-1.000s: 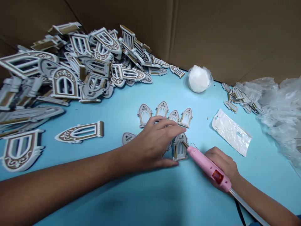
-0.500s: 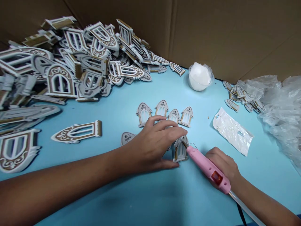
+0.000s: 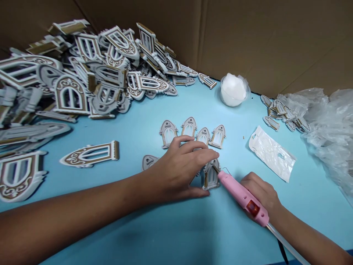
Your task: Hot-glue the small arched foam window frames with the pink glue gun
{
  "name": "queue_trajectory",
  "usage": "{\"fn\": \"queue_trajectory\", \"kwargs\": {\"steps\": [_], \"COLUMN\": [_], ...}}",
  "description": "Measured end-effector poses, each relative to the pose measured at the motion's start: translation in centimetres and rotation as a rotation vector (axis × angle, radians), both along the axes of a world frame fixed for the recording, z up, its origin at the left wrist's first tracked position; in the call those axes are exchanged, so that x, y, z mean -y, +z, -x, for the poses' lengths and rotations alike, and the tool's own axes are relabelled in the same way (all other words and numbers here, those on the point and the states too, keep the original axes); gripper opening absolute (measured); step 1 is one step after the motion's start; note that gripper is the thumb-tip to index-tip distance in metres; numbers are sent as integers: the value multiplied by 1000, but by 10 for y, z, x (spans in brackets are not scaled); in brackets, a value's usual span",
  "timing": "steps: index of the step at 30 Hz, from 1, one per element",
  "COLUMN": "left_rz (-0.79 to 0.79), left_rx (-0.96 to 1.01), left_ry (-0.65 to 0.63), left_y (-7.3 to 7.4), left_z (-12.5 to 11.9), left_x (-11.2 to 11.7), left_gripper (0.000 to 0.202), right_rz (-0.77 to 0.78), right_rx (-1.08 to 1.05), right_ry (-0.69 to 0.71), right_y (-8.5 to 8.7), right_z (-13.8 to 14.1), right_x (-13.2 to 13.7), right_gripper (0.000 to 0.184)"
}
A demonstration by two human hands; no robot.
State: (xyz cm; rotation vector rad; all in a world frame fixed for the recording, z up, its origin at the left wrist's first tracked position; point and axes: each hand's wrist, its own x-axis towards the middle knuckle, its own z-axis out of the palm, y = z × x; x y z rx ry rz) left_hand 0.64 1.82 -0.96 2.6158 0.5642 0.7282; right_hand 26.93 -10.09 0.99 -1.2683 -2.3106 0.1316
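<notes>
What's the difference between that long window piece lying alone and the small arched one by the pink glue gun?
The long window piece looks far larger than the small arched window piece. It lies alone, its point to the left, while the small one sits at the left hand, with the tip of the pink glue gun at its edge. Scrollwork shows clearly on the long one, not the small one. Both have white faces, tan edges and barred openings.

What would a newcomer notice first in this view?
A heap of white-and-brown arched window pieces fills the upper left of the blue table. At the centre, the left hand spreads over a small group of pieces, while the right hand holds a pink hot glue gun, tip at one piece.
</notes>
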Motion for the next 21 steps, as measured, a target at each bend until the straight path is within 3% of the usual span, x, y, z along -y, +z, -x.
{"fn": "queue_trajectory", "kwargs": {"steps": [14,21], "left_rz": [-29,-30], "left_rx": [29,43], "left_ry": [14,19], "left_y": [-2,-1], "left_z": [0,0], "left_x": [-1,0], "left_gripper": [76,74], "right_rz": [3,95], "right_rx": [-16,-75], "right_ry": [-23,5], "right_y": [-6,-1], "right_z": [-2,-3], "right_x": [2,3], "right_gripper": [27,23]}}
